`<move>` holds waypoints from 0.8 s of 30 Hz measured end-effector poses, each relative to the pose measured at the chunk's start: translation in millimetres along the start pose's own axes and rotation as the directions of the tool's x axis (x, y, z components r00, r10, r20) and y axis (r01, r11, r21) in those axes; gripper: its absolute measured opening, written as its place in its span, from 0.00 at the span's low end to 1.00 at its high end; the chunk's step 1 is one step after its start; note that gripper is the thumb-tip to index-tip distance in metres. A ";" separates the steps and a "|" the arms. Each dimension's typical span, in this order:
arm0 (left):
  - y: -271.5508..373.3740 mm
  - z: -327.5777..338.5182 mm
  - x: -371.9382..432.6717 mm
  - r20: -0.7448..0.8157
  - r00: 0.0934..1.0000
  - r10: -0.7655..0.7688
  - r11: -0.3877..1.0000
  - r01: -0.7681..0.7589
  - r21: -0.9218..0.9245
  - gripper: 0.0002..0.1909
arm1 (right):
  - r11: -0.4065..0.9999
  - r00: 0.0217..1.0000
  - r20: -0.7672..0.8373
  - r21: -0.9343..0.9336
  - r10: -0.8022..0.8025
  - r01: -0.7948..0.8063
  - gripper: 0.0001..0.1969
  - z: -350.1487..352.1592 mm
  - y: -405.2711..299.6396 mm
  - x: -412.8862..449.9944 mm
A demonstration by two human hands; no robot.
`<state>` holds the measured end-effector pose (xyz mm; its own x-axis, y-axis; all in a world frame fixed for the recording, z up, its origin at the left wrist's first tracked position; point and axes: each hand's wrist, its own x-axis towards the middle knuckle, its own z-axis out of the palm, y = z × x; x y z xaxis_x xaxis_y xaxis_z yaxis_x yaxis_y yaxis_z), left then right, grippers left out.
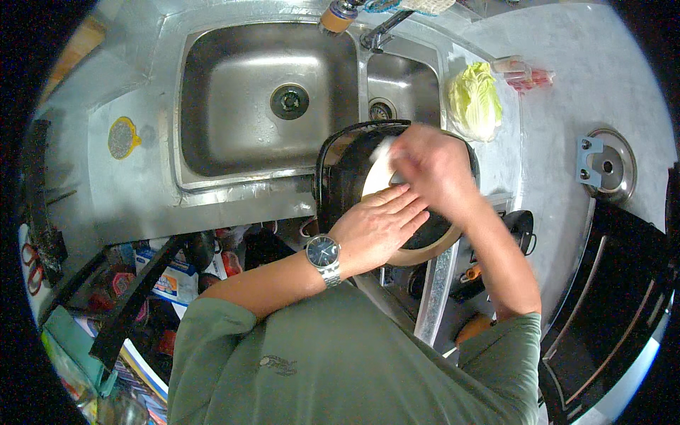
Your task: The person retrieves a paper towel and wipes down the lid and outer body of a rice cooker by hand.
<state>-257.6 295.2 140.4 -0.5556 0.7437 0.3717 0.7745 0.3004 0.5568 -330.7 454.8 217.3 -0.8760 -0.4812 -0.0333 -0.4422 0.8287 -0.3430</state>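
Observation:
My left hand (380, 226), with a metal-band watch (323, 251) on the wrist, reaches over a dark, rounded vessel or appliance (345, 196) with a black handle (320, 159) and a pale beige rim (419, 257). Its fingers are extended, with small gaps between them, and the tips come close to my right hand (433, 159). Motion blurs the right hand, which is above the same dark object. A whitish patch (381, 151) shows beside its fingers; whether the hand holds it is unclear. Both hands hide much of the object's top.
Beyond the hands lies a steel double sink (239, 133) with a faucet (377, 40). A yellow-rimmed strainer (123, 138) is at left. Napa cabbage (475, 101), a plastic-wrapped red package (528, 77), a round metal lid (619, 164) and a black cooktop (605, 297) are at right. An open cabinet is below.

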 end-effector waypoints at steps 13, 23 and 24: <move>1.8 -7.7 3.7 0.336 0.937 -0.099 0.964 0.174 -0.201 0.18 | 0.987 0.992 -0.023 0.092 -0.127 0.128 0.08 10.3 -30.4 -12.2; -1.6 -6.4 3.3 0.321 0.946 -0.034 0.976 0.101 -0.195 0.21 | 0.989 0.987 -0.065 0.012 -0.145 0.146 0.07 17.4 -13.2 -18.7; -0.6 -10.2 3.8 0.324 0.946 -0.031 0.975 0.100 -0.198 0.21 | 0.989 0.988 -0.072 0.044 -0.137 0.140 0.08 15.0 -26.0 -14.2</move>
<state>-263.2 291.8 149.0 -0.4517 0.8873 0.0935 0.6400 0.2492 0.7268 -303.9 435.8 212.6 -0.8187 -0.5683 0.0820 -0.5520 0.7395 -0.3853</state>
